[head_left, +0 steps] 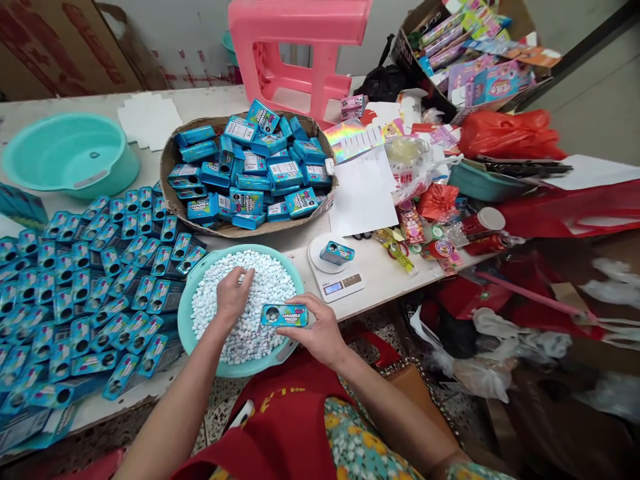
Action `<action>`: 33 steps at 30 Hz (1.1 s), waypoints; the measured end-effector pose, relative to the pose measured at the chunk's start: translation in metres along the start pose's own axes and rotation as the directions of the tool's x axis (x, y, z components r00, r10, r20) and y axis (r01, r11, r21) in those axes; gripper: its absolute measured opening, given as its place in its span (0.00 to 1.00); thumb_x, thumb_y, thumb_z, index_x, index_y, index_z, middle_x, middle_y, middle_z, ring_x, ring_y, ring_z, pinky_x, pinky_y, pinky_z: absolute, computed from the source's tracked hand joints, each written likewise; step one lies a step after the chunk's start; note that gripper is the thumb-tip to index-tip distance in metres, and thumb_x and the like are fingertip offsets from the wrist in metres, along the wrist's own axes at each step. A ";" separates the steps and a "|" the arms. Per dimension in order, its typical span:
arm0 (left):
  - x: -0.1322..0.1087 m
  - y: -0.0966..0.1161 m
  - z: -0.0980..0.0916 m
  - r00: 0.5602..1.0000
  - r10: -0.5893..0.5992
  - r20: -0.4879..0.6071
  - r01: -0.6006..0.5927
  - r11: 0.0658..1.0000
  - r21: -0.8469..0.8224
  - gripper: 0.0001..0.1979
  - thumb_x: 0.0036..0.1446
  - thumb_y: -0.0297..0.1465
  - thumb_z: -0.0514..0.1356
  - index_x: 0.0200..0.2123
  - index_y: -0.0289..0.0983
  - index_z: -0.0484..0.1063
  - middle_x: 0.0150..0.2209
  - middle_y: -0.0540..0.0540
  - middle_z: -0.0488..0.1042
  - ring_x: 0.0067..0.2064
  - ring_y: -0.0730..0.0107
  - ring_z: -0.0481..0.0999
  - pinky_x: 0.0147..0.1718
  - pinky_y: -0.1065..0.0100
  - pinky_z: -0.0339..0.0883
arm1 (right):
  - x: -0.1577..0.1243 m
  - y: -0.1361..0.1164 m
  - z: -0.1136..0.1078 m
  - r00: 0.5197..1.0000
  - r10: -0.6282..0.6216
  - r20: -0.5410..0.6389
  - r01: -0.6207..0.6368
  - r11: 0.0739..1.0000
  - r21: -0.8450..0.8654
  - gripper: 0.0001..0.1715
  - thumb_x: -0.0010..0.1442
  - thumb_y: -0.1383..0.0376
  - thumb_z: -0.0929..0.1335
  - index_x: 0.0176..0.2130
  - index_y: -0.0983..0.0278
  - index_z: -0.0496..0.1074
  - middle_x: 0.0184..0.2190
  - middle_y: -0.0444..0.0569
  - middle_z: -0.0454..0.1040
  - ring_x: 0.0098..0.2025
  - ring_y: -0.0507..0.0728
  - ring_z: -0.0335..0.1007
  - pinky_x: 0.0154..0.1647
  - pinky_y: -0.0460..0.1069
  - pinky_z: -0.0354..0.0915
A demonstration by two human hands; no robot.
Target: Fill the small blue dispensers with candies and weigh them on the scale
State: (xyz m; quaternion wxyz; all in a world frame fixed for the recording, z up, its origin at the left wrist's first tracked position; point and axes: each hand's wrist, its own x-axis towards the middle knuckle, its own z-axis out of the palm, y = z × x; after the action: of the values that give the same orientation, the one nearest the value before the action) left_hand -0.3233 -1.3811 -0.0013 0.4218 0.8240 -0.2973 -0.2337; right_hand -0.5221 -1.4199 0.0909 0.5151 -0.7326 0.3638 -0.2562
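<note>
My right hand (320,333) grips a small blue candy box (284,315) by its end, with the printed side and a round window facing up. The box is held above the right part of a turquoise basin (186,320) full of small whitish candies (260,333). Over the same basin, my left hand (234,293) reaches down to the candies with its fingers curled together. Whatever those fingers hold is hidden. Just right of the basin is a white digital scale (345,285), bearing another blue candy box (338,253).
Many blue boxes (80,280) stand packed at the left. Behind the basin, a cardboard tray (225,230) is heaped with more. An additional turquoise basin (65,150) sits back left, a pink stool (300,27) at the back. Packets, bags and a red jar (483,223) clutter the right.
</note>
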 end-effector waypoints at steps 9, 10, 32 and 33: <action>-0.016 0.052 -0.057 0.907 -0.188 0.378 0.385 -0.002 -0.923 0.15 0.56 0.38 0.58 0.23 0.36 0.59 0.18 0.55 0.57 0.17 0.81 0.58 0.14 0.78 0.47 | 0.018 -0.005 0.020 0.994 -0.105 0.044 0.111 0.976 -0.189 0.21 0.49 0.61 0.75 0.42 0.61 0.71 0.38 0.48 0.73 0.43 0.58 0.69 0.45 0.52 0.65; -0.021 0.061 -0.059 0.932 -0.172 0.319 0.325 0.010 -0.946 0.17 0.56 0.39 0.58 0.22 0.36 0.58 0.18 0.55 0.55 0.18 0.80 0.59 0.14 0.78 0.48 | 0.020 -0.007 0.026 0.990 -0.123 0.063 0.133 0.969 -0.208 0.20 0.49 0.61 0.75 0.42 0.61 0.71 0.38 0.48 0.74 0.43 0.58 0.69 0.45 0.52 0.65; -0.033 0.090 -0.070 0.960 -0.271 0.065 0.131 0.235 -0.963 0.21 0.51 0.46 0.62 0.23 0.36 0.58 0.17 0.58 0.52 0.15 0.83 0.50 0.12 0.78 0.43 | 0.037 -0.015 0.027 0.980 -0.126 0.153 0.126 0.992 0.012 0.23 0.43 0.59 0.77 0.40 0.61 0.73 0.36 0.46 0.74 0.40 0.56 0.70 0.43 0.50 0.65; -0.030 0.083 -0.068 0.958 -0.284 0.033 0.118 0.290 -0.950 0.21 0.51 0.46 0.62 0.24 0.37 0.58 0.17 0.58 0.53 0.16 0.83 0.51 0.13 0.78 0.44 | 0.036 -0.013 0.021 0.984 -0.111 0.142 0.102 0.992 0.067 0.24 0.43 0.58 0.77 0.40 0.61 0.73 0.36 0.46 0.74 0.40 0.56 0.70 0.43 0.50 0.66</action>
State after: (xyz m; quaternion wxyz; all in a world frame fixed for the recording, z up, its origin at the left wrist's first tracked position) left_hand -0.3261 -1.3615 0.1087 0.8091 0.4675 0.0317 -0.3547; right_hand -0.4812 -1.4342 0.0959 0.5474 -0.7520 0.2777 -0.2401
